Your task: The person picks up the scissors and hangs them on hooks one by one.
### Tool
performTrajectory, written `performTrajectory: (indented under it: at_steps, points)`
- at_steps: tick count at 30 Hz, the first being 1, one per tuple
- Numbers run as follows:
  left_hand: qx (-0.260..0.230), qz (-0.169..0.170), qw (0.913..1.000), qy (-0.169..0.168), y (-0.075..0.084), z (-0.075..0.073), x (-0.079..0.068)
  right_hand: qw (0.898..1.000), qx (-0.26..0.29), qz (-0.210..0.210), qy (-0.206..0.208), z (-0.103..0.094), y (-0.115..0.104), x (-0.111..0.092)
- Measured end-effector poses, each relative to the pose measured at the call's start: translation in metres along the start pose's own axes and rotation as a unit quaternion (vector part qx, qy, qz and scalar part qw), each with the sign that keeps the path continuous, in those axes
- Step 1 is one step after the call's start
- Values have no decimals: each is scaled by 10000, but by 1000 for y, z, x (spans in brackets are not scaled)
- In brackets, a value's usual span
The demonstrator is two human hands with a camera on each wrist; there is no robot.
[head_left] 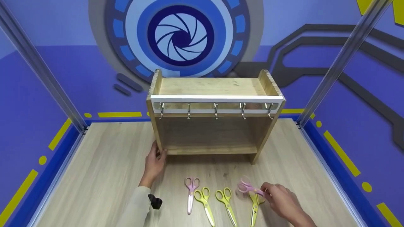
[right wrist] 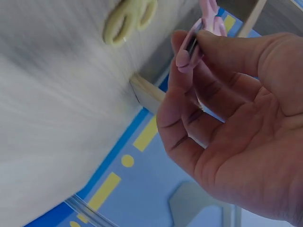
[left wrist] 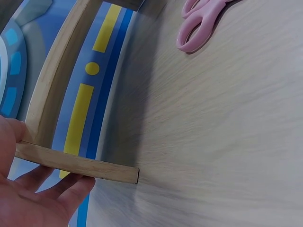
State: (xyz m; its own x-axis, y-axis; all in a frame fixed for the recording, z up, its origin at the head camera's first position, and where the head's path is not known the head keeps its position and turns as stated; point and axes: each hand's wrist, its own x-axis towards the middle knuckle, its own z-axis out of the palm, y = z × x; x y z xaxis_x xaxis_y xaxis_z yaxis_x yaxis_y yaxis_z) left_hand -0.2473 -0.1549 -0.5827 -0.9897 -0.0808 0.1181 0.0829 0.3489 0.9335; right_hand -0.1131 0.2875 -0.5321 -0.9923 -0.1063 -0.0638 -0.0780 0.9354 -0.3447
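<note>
My left hand point(head_left: 155, 163) grips the lower left side panel of a wooden rack point(head_left: 211, 149), thumb on one face and fingers on the other, as the left wrist view shows. A row of metal hooks point(head_left: 216, 110) runs along the rack's white front strip. In my right hand point(head_left: 282, 200) a pair of pink scissors point(right wrist: 191, 47) is pinched by the blade end between thumb and fingers. Its handle loops point left, above yellow scissors point(head_left: 254, 211) on the table. Other pink scissors point(head_left: 190, 194) and two more yellow scissors point(head_left: 205, 205) point(head_left: 226, 205) lie in front of the rack.
The rack stands on a light wood-grain table point(head_left: 110, 176) near the blue patterned back wall point(head_left: 69, 78). Metal posts point(head_left: 344, 60) rise at the table's back corners. A black device point(head_left: 155, 201) sits by the left sleeve point(head_left: 135, 206).
</note>
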Motion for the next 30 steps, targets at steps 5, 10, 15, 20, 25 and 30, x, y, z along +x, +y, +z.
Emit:
performTrajectory:
  at_steps: [5,10,15,20,25,30]
  points:
    - [0,144,9999,60,-1,0,-2,9989,-56,-156,445,-13,-1,4]
    - [30,168,9998,71,-2,0,-3,9981,-6,-106,611,-27,-4,8]
    - [23,155,9998,75,-3,1,-4,9933,37,-294,1116,-38,-4,9]
    - [-24,139,9999,68,-3,0,-4,9770,84,-744,1996,-49,-2,11]
    - [-49,121,9999,48,-4,0,-3,9543,256,-1008,2803,-62,-2,18]
    - [-29,89,9999,55,-4,0,-3,9264,551,-1278,3498,-74,-4,27]
